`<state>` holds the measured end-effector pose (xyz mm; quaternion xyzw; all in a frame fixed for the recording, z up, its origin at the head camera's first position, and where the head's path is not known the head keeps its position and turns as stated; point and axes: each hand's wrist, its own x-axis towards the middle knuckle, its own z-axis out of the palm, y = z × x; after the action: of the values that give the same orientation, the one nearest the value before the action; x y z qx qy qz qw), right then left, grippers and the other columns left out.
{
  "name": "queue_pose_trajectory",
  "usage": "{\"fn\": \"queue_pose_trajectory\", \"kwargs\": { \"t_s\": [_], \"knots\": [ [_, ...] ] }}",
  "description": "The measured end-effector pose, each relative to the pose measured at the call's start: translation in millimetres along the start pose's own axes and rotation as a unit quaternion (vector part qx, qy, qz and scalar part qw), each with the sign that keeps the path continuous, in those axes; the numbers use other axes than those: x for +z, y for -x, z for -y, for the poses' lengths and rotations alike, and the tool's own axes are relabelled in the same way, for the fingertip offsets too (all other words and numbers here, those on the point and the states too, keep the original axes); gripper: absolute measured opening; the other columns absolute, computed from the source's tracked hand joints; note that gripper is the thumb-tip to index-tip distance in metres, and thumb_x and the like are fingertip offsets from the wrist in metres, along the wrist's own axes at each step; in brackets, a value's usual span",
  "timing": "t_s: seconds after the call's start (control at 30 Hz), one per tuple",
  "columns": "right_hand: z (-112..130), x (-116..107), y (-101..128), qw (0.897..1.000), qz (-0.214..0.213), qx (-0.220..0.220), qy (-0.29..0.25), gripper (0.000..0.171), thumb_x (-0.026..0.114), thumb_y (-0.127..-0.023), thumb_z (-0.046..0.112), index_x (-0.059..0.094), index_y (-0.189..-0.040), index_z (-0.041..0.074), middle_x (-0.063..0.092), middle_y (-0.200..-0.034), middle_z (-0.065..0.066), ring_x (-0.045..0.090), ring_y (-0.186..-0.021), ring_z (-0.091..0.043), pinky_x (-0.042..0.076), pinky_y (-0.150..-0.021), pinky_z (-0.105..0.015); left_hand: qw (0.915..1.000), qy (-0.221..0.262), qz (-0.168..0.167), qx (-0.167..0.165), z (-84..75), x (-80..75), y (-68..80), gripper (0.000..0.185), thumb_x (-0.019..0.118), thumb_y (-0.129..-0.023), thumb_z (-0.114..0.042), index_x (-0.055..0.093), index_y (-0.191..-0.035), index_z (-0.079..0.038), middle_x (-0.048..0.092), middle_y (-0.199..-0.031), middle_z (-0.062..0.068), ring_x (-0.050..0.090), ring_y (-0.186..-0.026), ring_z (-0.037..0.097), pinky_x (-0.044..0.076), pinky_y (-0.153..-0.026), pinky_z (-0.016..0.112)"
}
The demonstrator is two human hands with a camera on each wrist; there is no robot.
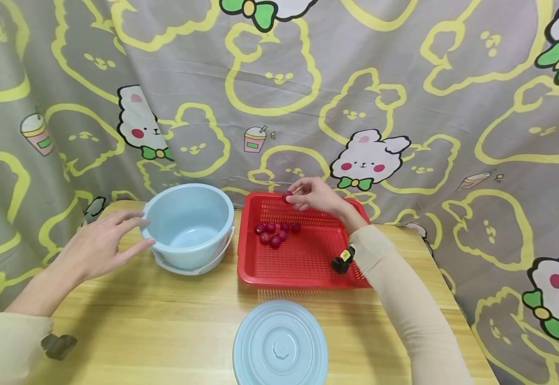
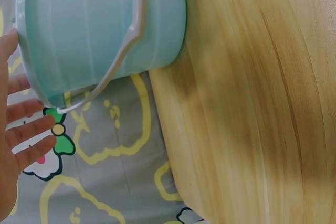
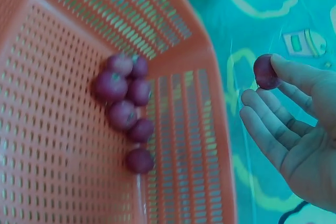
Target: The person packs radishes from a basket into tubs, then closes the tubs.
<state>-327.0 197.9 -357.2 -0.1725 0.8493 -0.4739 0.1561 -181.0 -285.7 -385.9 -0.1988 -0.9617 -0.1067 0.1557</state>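
Note:
My right hand point(image 1: 319, 195) pinches one small, round, dark red fruit point(image 3: 266, 72) between thumb and fingertips, above the back rim of a red plastic basket point(image 1: 299, 262). Several more of these fruits point(image 1: 275, 241) lie clustered on the basket's floor, toward its back left. Over on the left, my left hand point(image 1: 101, 243) has its fingers extended, with the fingertips right at the rim of a light blue bucket point(image 1: 183, 258). No fruit shows inside the bucket. Its pale handle point(image 2: 118, 61) hangs down along the outer wall in the left wrist view.
A round light blue lid point(image 1: 280, 342) lies on the wooden table point(image 1: 164, 326) in front of the basket. Behind the table hangs a grey curtain point(image 1: 202, 64) printed with cartoon animals. Bucket and basket stand side by side near the table's back edge.

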Motion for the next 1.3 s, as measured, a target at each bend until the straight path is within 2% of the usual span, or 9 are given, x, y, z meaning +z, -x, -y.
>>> {"fn": "queue_pose_trajectory", "kwargs": {
  "t_s": [0.13,0.43,0.67,0.8,0.93,1.03,1.1,1.2,1.3],
  "knots": [
    [12,8,-3,1.000,0.001,-0.011,-0.009,0.028,0.076,-0.099,0.019,0.069,-0.121,0.003,0.073,-0.107,-0.022,0.076,-0.084,-0.021,0.066,-0.080,-0.034,1.0000,-0.001,-0.004,0.002,0.6,0.3,0.4,0.051,0.077,-0.093,-0.047,0.074,-0.127,-0.010,0.067,-0.139,0.020,0.063,-0.124,0.046,0.057,-0.081,0.069],
    [33,28,-9,0.999,0.014,-0.037,-0.034,0.026,0.076,-0.098,0.016,0.070,-0.120,0.004,0.072,-0.110,-0.027,0.077,-0.090,-0.027,0.066,-0.088,-0.043,1.0000,0.000,-0.006,0.007,1.9,0.8,0.4,0.050,0.077,-0.093,-0.048,0.074,-0.126,-0.010,0.067,-0.137,0.020,0.063,-0.122,0.047,0.057,-0.078,0.068],
    [51,45,-17,0.997,0.024,-0.053,-0.054,0.027,0.077,-0.097,0.014,0.070,-0.121,0.004,0.070,-0.112,-0.031,0.077,-0.086,-0.020,0.066,-0.087,-0.041,1.0000,-0.001,-0.001,0.004,1.6,0.5,0.6,0.051,0.076,-0.094,-0.049,0.074,-0.126,-0.010,0.066,-0.138,0.020,0.062,-0.122,0.047,0.057,-0.078,0.069],
    [62,56,-21,0.996,0.033,-0.061,-0.061,0.028,0.077,-0.097,0.014,0.070,-0.122,0.004,0.070,-0.117,-0.034,0.078,-0.093,-0.032,0.064,-0.093,-0.051,1.0000,-0.001,-0.001,0.003,1.5,0.5,0.2,0.051,0.076,-0.094,-0.049,0.074,-0.126,-0.010,0.066,-0.139,0.020,0.062,-0.123,0.047,0.056,-0.080,0.070],
    [71,68,-26,0.994,0.044,-0.066,-0.076,0.026,0.077,-0.097,0.014,0.070,-0.121,0.004,0.074,-0.112,-0.028,0.073,-0.102,-0.049,0.059,-0.098,-0.061,1.0000,-0.001,-0.001,0.000,1.9,0.6,0.2,0.050,0.076,-0.093,-0.049,0.074,-0.126,-0.011,0.066,-0.139,0.019,0.062,-0.125,0.047,0.056,-0.079,0.071],
    [77,78,-30,0.993,0.053,-0.070,-0.082,0.026,0.077,-0.097,0.013,0.071,-0.120,0.003,0.076,-0.108,-0.024,0.073,-0.103,-0.050,0.059,-0.098,-0.061,1.0000,-0.002,0.000,0.000,2.5,0.6,0.2,0.050,0.076,-0.094,-0.049,0.074,-0.126,-0.011,0.066,-0.139,0.020,0.062,-0.124,0.047,0.056,-0.077,0.071],
    [81,85,-33,0.992,0.060,-0.071,-0.080,0.026,0.077,-0.097,0.014,0.071,-0.120,0.003,0.075,-0.108,-0.025,0.076,-0.099,-0.045,0.060,-0.097,-0.058,1.0000,-0.003,0.000,0.002,2.9,0.8,0.2,0.050,0.076,-0.094,-0.049,0.074,-0.126,-0.011,0.066,-0.139,0.020,0.062,-0.124,0.047,0.056,-0.077,0.071],
    [86,94,-35,0.992,0.069,-0.070,-0.075,0.028,0.077,-0.097,0.014,0.071,-0.122,0.004,0.074,-0.108,-0.025,0.078,-0.096,-0.038,0.063,-0.094,-0.052,1.0000,-0.002,-0.001,0.003,3.2,1.2,0.2,0.050,0.076,-0.094,-0.049,0.074,-0.126,-0.010,0.066,-0.138,0.020,0.062,-0.123,0.047,0.057,-0.077,0.070],
    [90,102,-37,0.992,0.077,-0.069,-0.074,0.028,0.076,-0.097,0.014,0.071,-0.123,0.003,0.073,-0.105,-0.024,0.078,-0.098,-0.040,0.065,-0.091,-0.044,1.0000,0.001,-0.003,0.002,2.8,1.8,0.1,0.050,0.077,-0.093,-0.048,0.074,-0.125,-0.011,0.066,-0.138,0.020,0.062,-0.124,0.047,0.057,-0.078,0.069]
  ]
}}
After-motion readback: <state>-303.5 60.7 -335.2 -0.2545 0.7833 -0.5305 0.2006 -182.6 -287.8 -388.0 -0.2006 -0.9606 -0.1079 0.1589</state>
